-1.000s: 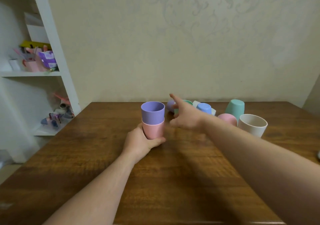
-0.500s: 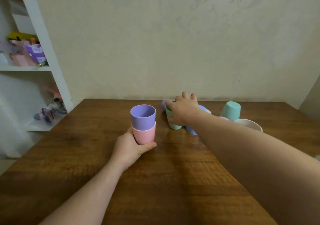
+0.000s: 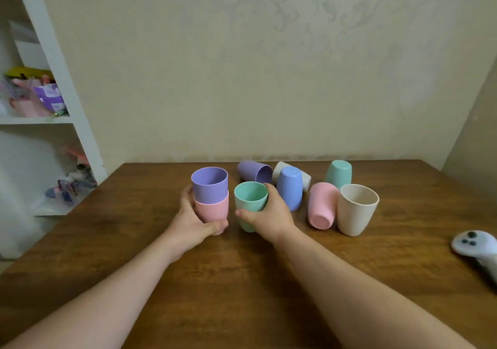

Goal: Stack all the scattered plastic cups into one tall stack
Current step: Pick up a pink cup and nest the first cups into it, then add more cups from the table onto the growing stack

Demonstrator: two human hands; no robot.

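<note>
My left hand (image 3: 192, 223) grips a short stack: a purple cup (image 3: 209, 185) nested in a pink cup (image 3: 212, 210), standing upright on the wooden table (image 3: 242, 281). My right hand (image 3: 271, 218) holds a green cup (image 3: 250, 203) upright, just right of the stack. Behind lie a purple cup (image 3: 254, 171) on its side and a white cup (image 3: 305, 180) mostly hidden. A blue cup (image 3: 290, 191) and a teal cup (image 3: 338, 174) stand upside down. A pink cup (image 3: 321, 208) lies tipped beside an upright cream cup (image 3: 356, 208).
A white game controller (image 3: 476, 249) lies at the table's right edge. A white shelf unit (image 3: 57, 60) with small items stands to the left, beside the table's far left corner. The wall runs right behind the table's far edge.
My right hand reached to the back group, took hold of the green cup and brought it forward next to the stack. My left hand kept holding the stack.
</note>
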